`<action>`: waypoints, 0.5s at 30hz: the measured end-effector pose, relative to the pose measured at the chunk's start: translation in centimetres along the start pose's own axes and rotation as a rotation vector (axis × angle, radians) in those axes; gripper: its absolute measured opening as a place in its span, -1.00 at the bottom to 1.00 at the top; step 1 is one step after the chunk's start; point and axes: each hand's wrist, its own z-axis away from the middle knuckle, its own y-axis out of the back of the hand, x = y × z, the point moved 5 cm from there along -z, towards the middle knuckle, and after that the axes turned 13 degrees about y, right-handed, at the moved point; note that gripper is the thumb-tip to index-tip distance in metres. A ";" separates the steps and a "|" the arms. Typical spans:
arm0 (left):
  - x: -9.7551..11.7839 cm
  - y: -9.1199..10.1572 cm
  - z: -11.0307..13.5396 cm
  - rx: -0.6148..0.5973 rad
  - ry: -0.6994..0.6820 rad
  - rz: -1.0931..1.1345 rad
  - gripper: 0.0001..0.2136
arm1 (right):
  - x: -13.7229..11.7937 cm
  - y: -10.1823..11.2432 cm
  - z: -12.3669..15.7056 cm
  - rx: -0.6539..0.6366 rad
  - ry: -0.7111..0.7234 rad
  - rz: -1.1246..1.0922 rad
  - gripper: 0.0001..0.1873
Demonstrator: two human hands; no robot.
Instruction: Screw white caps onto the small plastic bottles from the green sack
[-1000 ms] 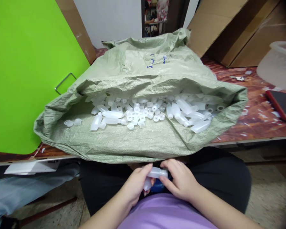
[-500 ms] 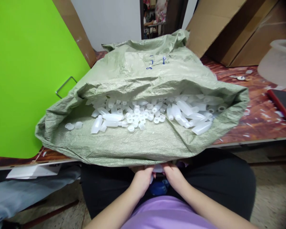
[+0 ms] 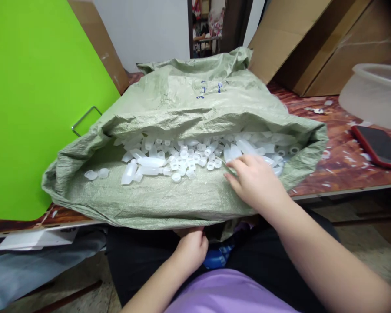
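Observation:
A pale green woven sack (image 3: pixel 189 202) lies with its mouth open towards me. Inside are many translucent white plastic tubes (image 3: pixel 150 162) with flattened ends, and short white ring-like caps (image 3: pixel 182 165) heaped in the middle. My right hand (image 3: pixel 257 180) reaches over the sack's front edge at the right of the heap. Its thumb and fingers are apart beside the tubes, and nothing shows between them. Below the sack's front edge, over my lap, my left hand (image 3: pixel 192 248) is closed. Its fingertips are hidden, and so is whatever they may hold.
A bright green panel (image 3: pixel 35 108) with a metal handle (image 3: pixel 86 119) stands at left. Cardboard boxes (image 3: pixel 289 39) are at the back right. A translucent tub (image 3: pixel 371 95), a phone (image 3: pixel 379 145) and keys (image 3: pixel 316 111) rest on the scrap-strewn table (image 3: pixel 339 174).
My right hand has left my lap, where both hands were together at a white piece, and moved up and right into the sack's mouth. My left hand stays low. The view has shifted slightly.

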 end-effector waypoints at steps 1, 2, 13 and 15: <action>0.1 0.0 0.4 0.014 -0.034 -0.109 -0.66 | 0.4 -0.5 -1.1 0.035 -0.023 0.111 -0.83; 0.1 0.1 0.8 0.033 -0.073 -0.201 -0.62 | 0.6 -1.2 -2.0 0.042 -0.032 0.182 -0.81; -0.8 0.9 2.3 -0.316 -0.004 0.455 -0.71 | -1.8 0.4 1.9 -0.056 0.256 -0.412 -0.77; 0.5 1.0 3.0 -0.464 -0.019 0.496 -0.69 | -3.4 -0.3 4.7 -0.378 0.369 -0.580 -0.81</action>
